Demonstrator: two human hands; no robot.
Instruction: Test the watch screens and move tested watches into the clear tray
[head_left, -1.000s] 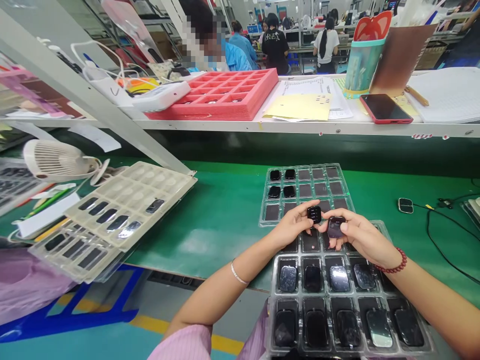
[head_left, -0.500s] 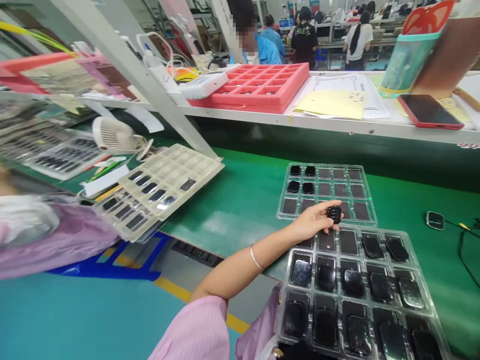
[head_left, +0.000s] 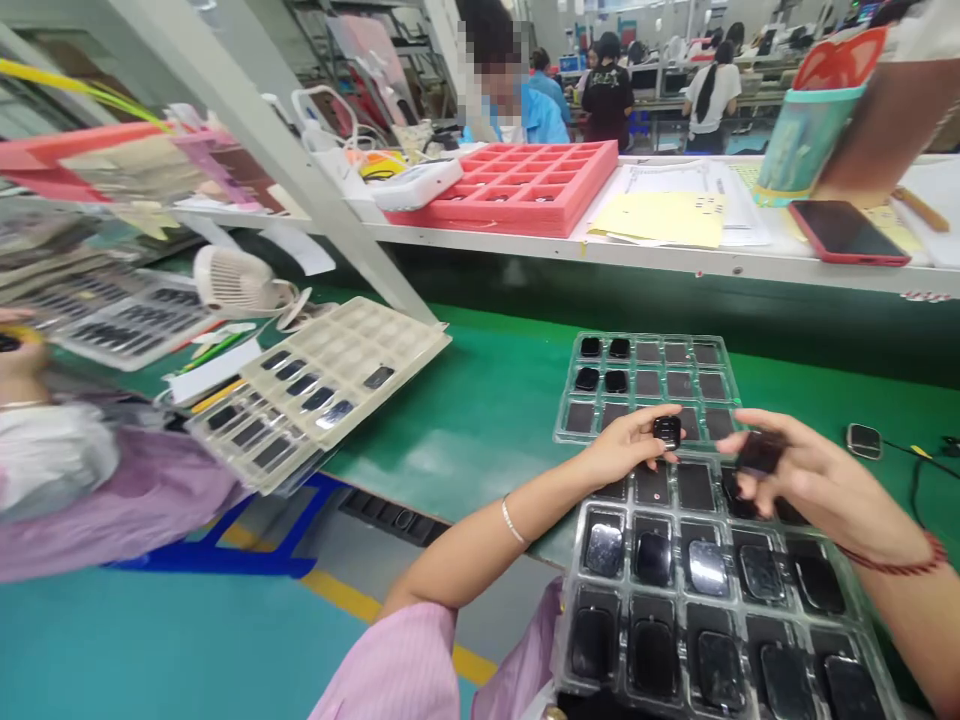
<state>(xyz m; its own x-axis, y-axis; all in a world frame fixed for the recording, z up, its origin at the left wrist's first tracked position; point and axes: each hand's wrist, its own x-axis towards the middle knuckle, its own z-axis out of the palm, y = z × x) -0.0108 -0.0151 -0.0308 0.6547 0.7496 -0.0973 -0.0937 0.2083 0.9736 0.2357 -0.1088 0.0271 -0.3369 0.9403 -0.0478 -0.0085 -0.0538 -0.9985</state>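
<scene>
Head camera, and here we go: the left grip (head_left: 626,447) was clenched on a small square black module (head_left: 667,432), pinching it between thumb and fingertips right over the top edge of the lower blister tray (head_left: 870,622)! Over to the right grip (head_left: 817,482), and that was closed too, grasping a dark square glass panel (head_left: 761,453) held up clear of the same tray. That clear plastic tray lay on the green counter mat (head_left: 480,450), its cells packed with glossy dark panels, and it sat directly against a second clear tray (head_left: 646,338) just above it, where four black modules filled the top-left cells. Off to the right, a single dark module (head_left: 864,441) lay alone on the mat beside a thin black cable (head_left: 916,490). Out on the left, a beige tray (head_left: 345,378) leaned beside a white desk fan (head_left: 236,282). Up on the white shelf (head_left: 600,250) were a red foam tray (head_left: 525,188), yellow papers (head_left: 664,220) and a phone in a red case (head_left: 847,232), and beyond it stood a co-worker in a blue smock (head_left: 547,118).
</scene>
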